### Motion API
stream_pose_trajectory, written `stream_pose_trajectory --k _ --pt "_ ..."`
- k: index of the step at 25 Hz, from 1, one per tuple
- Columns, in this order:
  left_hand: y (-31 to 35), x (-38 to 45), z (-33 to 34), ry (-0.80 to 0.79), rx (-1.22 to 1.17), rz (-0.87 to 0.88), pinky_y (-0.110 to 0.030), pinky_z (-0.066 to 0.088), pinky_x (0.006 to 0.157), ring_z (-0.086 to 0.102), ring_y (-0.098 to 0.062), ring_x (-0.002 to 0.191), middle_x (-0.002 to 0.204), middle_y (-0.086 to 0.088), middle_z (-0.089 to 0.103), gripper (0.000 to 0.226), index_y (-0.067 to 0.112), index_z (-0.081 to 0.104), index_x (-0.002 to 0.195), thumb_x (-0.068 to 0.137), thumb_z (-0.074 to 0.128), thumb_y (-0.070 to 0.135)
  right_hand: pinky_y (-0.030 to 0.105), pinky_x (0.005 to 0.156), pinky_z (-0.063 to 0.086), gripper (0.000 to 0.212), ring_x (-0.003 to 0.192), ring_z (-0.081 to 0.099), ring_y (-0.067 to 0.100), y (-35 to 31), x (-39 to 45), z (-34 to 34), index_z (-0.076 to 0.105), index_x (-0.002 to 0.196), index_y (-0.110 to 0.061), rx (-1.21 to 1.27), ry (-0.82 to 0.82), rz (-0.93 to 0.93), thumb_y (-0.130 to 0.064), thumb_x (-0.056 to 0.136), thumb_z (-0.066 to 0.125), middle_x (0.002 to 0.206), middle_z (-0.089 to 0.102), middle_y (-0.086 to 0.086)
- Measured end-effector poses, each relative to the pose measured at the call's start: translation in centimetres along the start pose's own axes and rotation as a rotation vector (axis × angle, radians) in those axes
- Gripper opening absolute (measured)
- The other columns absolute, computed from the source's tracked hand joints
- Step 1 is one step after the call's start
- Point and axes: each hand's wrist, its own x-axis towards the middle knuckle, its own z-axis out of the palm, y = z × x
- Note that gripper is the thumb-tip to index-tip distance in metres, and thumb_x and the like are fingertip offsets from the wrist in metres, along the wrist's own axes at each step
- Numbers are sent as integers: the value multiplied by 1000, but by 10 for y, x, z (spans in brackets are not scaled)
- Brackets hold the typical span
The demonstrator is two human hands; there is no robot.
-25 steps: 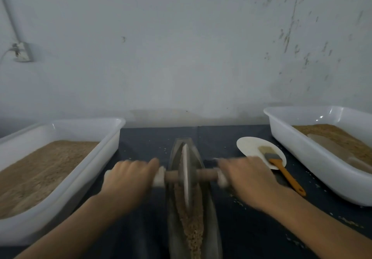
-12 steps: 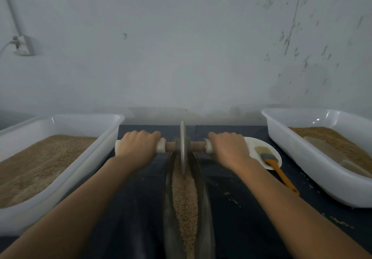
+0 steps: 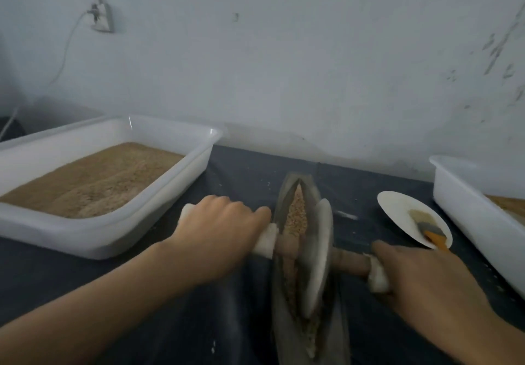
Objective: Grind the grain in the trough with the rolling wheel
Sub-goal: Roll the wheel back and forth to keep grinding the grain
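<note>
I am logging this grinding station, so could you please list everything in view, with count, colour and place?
Trough: one, grey, centre of table, lengthwise.
Grain: tan, along the trough.
Rolling wheel: one, pale grey disc on a brown axle with white end wraps, standing in the trough.
Tubs: two, white, holding tan meal; left, right.
Plate: one, white, right of trough.
Brush: one, orange handle, on the plate.
Table cover: dark.
Wall socket: one, white, upper left.
Left hand: grips left handle.
Right hand: grips right handle.
</note>
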Motion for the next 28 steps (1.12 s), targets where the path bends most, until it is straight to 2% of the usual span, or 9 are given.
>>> stream_pose_trajectory --k 2,6,11,13,16,18,20,25,28 --pt "-12 39 27 -42 -23 -109 -32 25 52 49 -22 60 79 3 61 31 28 38 91 76 66 30 31 63 46 28 70 55 9 6 42 16 31 82 -39 -20 95 22 -47 84 57 77 56 -11" --pt "-30 88 45 -33 -81 -260 -36 33 62 60 -27 80 95 -4 65 25 22 47 102 83 63 27 34 63 40 23 83 61 27 12 116 9 43 97 -29 -47 152 92 -44 86 57 92 65 -1" --pt "-2 21 15 66 -65 -68 -28 21 45 29 -15 50 70 6 57 51 24 31 84 64 78 25 23 53 35 25 61 50 3 11 28 36 36 78 -38 54 122 -2 -52 74 56 65 52 -12" --pt "6 -12 -10 198 -10 -2 -22 2 45 19 -13 42 52 10 38 63 22 31 75 39 83 19 18 65 37 18 76 51 0 19 15 34 40 84 -43 192 -143 77 -55 77 52 79 54 -15" --pt "8 -16 -19 154 8 -14 -21 1 48 17 -17 38 47 8 31 48 18 39 72 40 74 9 26 88 39 27 95 52 6 24 32 38 43 104 -39 284 -531 228 -49 84 58 99 50 -14" --pt "7 9 -2 42 38 -43 -25 11 44 23 -16 43 57 7 38 41 20 40 82 59 74 17 34 72 44 27 70 53 6 22 36 50 42 86 -39 93 -155 53 -48 75 66 77 51 -18" --pt "-3 45 24 -11 16 -141 -32 23 49 39 -20 54 74 2 56 28 20 44 94 77 66 23 24 46 32 40 44 36 6 21 46 50 35 73 -34 29 229 6 -38 67 74 53 35 -15" --pt "-22 86 37 -23 -59 -229 -37 33 63 59 -32 82 95 -7 64 18 20 50 99 83 58 21 34 60 39 27 75 59 32 18 101 19 45 93 -25 9 165 130 -43 84 64 81 62 4" --pt "-10 37 30 -56 -120 -157 -33 30 54 49 -23 63 83 -1 61 28 24 39 91 78 64 27 27 46 26 41 48 42 21 10 44 19 32 77 -31 -56 211 -39 -37 71 73 56 31 -12"
